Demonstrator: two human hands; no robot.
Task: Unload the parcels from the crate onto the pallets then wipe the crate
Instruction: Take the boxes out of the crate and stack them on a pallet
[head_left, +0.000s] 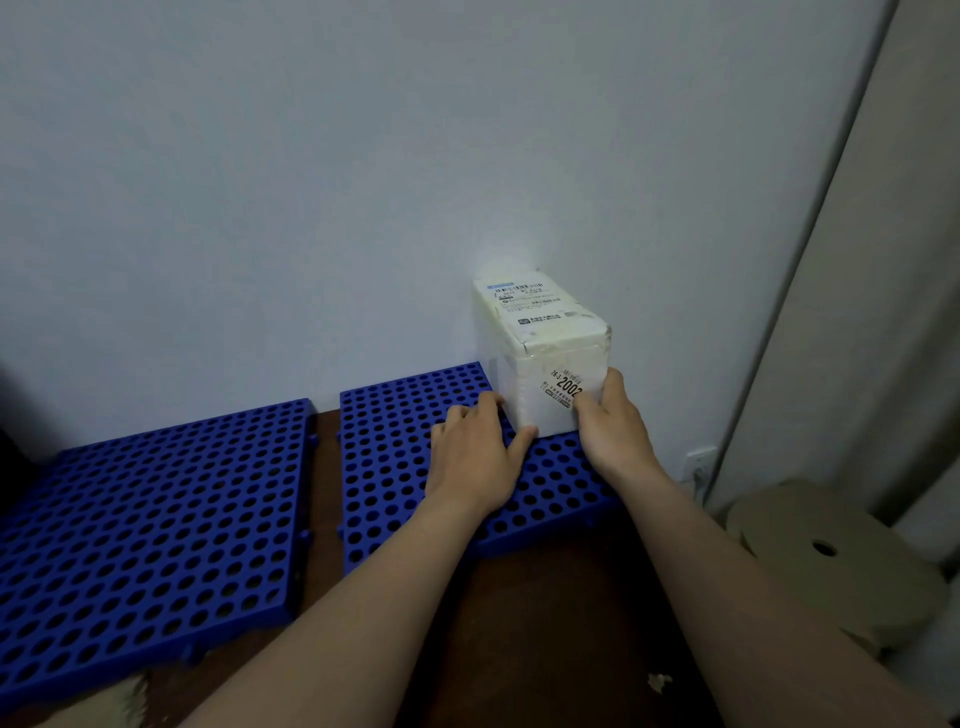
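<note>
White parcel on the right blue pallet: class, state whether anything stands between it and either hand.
Nothing visible does. The left hand holds the white parcel at its near left corner; the right hand holds its near right corner.

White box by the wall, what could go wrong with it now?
1. The white parcel stands tall on a narrow end at the back right corner of the right pallet. It might tip over once the left hand and right hand let go.
2. It seems close to the pallet's right edge, so a nudge could slide it off.
3. Its top front edge looks cracked, so hard squeezing may break it more.
</note>
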